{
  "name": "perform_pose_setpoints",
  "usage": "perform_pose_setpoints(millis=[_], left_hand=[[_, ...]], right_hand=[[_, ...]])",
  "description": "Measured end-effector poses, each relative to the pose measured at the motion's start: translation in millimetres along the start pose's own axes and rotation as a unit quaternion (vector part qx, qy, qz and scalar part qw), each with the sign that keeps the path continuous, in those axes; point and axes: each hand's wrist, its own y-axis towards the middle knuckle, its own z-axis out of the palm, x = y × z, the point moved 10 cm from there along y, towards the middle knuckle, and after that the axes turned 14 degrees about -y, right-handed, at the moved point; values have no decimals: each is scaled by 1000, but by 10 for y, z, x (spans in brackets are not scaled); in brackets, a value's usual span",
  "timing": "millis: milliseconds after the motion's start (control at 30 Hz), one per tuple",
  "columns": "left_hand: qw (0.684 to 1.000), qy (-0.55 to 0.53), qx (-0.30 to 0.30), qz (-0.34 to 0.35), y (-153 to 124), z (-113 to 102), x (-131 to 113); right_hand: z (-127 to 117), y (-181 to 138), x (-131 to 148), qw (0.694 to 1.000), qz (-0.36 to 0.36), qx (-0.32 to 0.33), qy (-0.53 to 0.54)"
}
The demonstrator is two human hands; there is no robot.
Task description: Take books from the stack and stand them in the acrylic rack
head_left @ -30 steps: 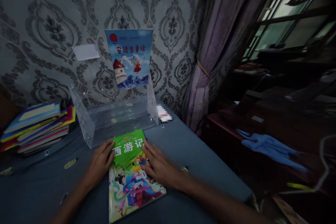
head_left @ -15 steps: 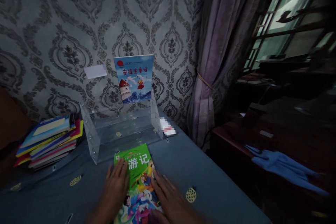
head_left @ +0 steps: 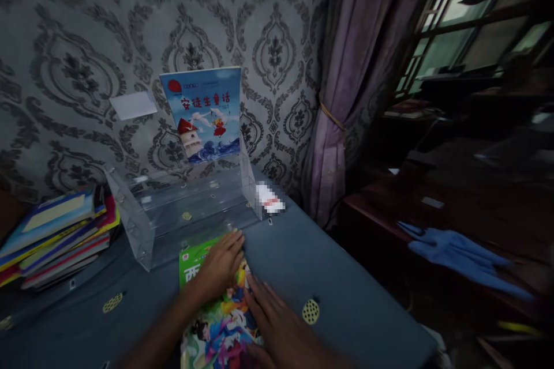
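Left hand (head_left: 220,265) moved across green book (head_left: 198,251); right hand (head_left: 281,323) alongside; fingers extended, close together.

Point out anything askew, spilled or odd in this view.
Only mild untidiness: the book stack at the left has uneven edges, and the blue cloth at the right lies crumpled on a dark red surface. The green book, partly covered by the left hand and right hand, shows nothing odd where visible. No spill shows.

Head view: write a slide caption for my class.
Left hand across a green book, right hand at its edge, before a clear rack.
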Motion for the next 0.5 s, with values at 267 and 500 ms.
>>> perform_pose_setpoints(millis=[267, 500], left_hand=[[999, -14, 44, -9, 92, -21, 62], [992, 14, 126, 1, -71, 149, -349]], right_hand=[[-100, -22, 13, 1000, 10, -19, 12], [-42, -5, -46, 998, 41, -44, 6]])
